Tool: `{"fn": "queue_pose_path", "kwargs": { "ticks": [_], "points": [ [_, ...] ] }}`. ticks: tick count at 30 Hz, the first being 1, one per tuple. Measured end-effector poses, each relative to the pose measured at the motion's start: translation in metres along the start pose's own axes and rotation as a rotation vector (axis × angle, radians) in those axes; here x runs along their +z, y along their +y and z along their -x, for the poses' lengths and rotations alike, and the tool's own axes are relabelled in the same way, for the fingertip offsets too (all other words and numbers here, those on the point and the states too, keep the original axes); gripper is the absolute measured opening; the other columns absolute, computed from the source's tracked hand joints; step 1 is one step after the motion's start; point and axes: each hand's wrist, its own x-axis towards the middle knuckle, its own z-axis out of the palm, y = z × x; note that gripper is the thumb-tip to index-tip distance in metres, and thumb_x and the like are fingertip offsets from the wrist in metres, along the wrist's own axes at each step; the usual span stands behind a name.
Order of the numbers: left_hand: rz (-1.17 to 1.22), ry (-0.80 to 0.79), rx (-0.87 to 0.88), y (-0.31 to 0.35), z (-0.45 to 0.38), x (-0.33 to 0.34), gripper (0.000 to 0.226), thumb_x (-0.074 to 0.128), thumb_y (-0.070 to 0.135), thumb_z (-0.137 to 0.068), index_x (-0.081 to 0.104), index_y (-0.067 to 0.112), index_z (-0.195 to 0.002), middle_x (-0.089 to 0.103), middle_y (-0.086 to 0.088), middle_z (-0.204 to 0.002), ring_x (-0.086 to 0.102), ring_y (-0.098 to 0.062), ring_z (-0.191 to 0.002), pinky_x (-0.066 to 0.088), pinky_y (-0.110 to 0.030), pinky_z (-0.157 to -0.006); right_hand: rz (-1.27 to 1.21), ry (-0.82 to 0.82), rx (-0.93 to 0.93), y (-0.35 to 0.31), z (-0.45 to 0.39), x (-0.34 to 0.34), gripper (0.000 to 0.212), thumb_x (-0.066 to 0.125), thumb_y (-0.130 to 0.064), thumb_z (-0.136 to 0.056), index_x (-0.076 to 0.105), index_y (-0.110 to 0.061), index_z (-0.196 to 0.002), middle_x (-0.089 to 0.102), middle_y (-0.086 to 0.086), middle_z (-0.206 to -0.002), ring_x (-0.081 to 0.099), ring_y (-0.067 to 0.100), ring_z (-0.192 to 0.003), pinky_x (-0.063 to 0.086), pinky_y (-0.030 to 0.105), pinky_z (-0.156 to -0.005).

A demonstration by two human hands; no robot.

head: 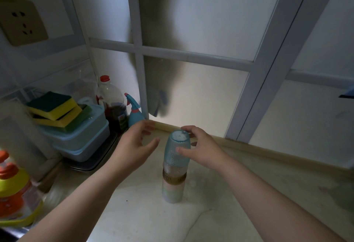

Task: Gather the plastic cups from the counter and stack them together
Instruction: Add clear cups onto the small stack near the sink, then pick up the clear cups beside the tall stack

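Note:
A stack of upside-down plastic cups stands on the pale counter. Its lower cups are pink, green and brown. On top sits a textured blue cup, base up. My right hand grips that blue cup near its top, thumb on the front, fingers behind. To the left of the stack, my left hand hovers open with its fingers spread, a short gap away from the cups.
At the left stand blue lidded containers with yellow-green sponges on a metal tray. A red-capped bottle and a blue spray bottle are behind. An orange-yellow bottle is at the near left. A frosted window backs the counter.

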Motion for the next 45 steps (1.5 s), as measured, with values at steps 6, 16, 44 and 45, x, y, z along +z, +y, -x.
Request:
{"fn": "queue_pose_path", "kwargs": {
  "ticks": [6,16,44,45],
  "points": [
    [0.042,0.027,0.117,0.032,-0.001,0.005,0.032,0.066,0.02,-0.081,0.058,0.022,-0.112,0.057,0.019,-0.097,0.056,0.001,-0.095,0.045,-0.015,-0.081,0.045,0.142,-0.036,0.006,0.015,-0.013,0.05,0.072,-0.029,-0.074,0.051,-0.024,-0.12,0.055,-0.006,-0.118,0.052,0.007,-0.101,0.039,0.011,-0.079],
    [-0.038,-0.226,0.349,0.09,0.031,0.079,0.028,0.064,0.022,-0.081,0.058,0.02,-0.108,0.06,0.007,-0.098,0.057,-0.009,-0.088,0.044,-0.019,-0.073,0.075,0.306,0.062,0.037,0.111,-0.066,0.033,0.069,-0.024,-0.077,0.056,-0.024,-0.108,0.061,-0.002,-0.103,0.054,0.01,-0.094,0.041,0.01,-0.07],
    [0.045,-0.701,0.557,0.322,0.308,0.336,0.028,0.061,0.024,-0.083,0.056,0.02,-0.11,0.058,0.007,-0.093,0.059,-0.013,-0.084,0.048,-0.024,-0.073,0.142,0.64,0.465,0.188,0.533,-0.255,0.028,0.067,-0.026,-0.08,0.056,-0.022,-0.105,0.055,-0.012,-0.085,0.059,0.02,-0.091,0.05,0.033,-0.083],
    [0.051,-0.709,0.563,0.325,0.306,0.346,0.029,0.061,0.024,-0.083,0.056,0.02,-0.111,0.058,0.007,-0.094,0.059,-0.013,-0.084,0.048,-0.025,-0.074,0.146,0.641,0.481,0.195,0.531,-0.263,0.029,0.067,-0.026,-0.08,0.056,-0.021,-0.107,0.055,-0.013,-0.085,0.059,0.019,-0.091,0.05,0.033,-0.084]
  ]
}}
